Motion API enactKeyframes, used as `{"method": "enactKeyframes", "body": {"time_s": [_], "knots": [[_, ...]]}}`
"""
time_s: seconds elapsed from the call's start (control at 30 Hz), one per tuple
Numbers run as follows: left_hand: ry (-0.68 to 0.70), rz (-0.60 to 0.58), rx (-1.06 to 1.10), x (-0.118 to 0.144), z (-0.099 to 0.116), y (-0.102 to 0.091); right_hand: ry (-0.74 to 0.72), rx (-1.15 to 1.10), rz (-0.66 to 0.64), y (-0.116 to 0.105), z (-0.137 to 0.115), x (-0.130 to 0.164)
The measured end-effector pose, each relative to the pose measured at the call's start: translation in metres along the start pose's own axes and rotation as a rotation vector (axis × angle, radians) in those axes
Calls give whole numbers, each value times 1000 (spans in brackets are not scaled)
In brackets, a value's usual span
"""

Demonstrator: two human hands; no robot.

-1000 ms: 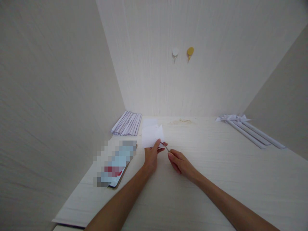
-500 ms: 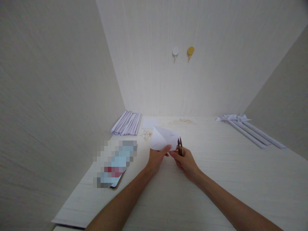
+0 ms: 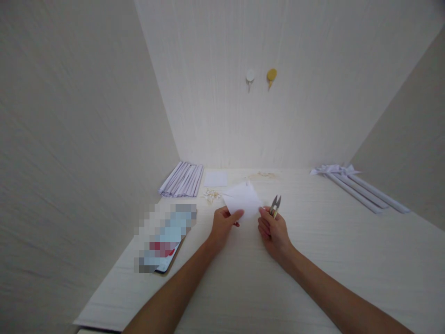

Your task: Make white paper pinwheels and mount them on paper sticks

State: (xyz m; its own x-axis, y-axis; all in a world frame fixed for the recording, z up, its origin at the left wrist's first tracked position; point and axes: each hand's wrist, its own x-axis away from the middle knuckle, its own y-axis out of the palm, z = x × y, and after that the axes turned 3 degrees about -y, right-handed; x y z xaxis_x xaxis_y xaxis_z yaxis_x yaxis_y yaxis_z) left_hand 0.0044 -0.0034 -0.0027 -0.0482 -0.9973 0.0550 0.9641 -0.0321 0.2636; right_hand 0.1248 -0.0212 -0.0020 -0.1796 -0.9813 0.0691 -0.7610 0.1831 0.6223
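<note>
A white sheet of paper (image 3: pixel 242 199) is held up over the middle of the table, one face towards me. My left hand (image 3: pixel 224 225) is closed on its lower left edge, thumb in front and fingers behind. Metal thread snips (image 3: pixel 275 205) stick up out of my right hand (image 3: pixel 276 232), their blades pointing up and apart. The thumb and forefinger of that hand also pinch at the paper's right corner. Behind the paper and to its left lies a small heap of pale scraps (image 3: pixel 211 195), partly next to the sheet's edge.
A bundle of rolled paper sticks (image 3: pixel 182 180) lies at the back left, beside a flat paper square (image 3: pixel 216 178). A phone (image 3: pixel 170 241), partly pixelated, rests at the left. Several paper rolls with ribbon-like tops (image 3: pixel 358 190) lie at right. Two hooks (image 3: pixel 271 75) are on the back wall.
The paper has turned from showing folded, creased flaps to a mostly plain face. My right hand has moved right to the paper's corner, and the snips have tilted to the right.
</note>
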Motion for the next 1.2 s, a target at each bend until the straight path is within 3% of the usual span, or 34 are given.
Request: {"method": "enactKeyframes", "body": {"time_s": [0.17,0.4,0.6,1.2], "knots": [[-5,-104,-78,10,-1,7,-33,-11,18,-1,1,0],[19,53,12,4,-4,4,48,201,-130,1,2,6],[81,77,-38,1,-7,3,-11,485,-247,0,8,8],[94,70,-171,9,4,7,-65,567,-216,0,8,6]]}}
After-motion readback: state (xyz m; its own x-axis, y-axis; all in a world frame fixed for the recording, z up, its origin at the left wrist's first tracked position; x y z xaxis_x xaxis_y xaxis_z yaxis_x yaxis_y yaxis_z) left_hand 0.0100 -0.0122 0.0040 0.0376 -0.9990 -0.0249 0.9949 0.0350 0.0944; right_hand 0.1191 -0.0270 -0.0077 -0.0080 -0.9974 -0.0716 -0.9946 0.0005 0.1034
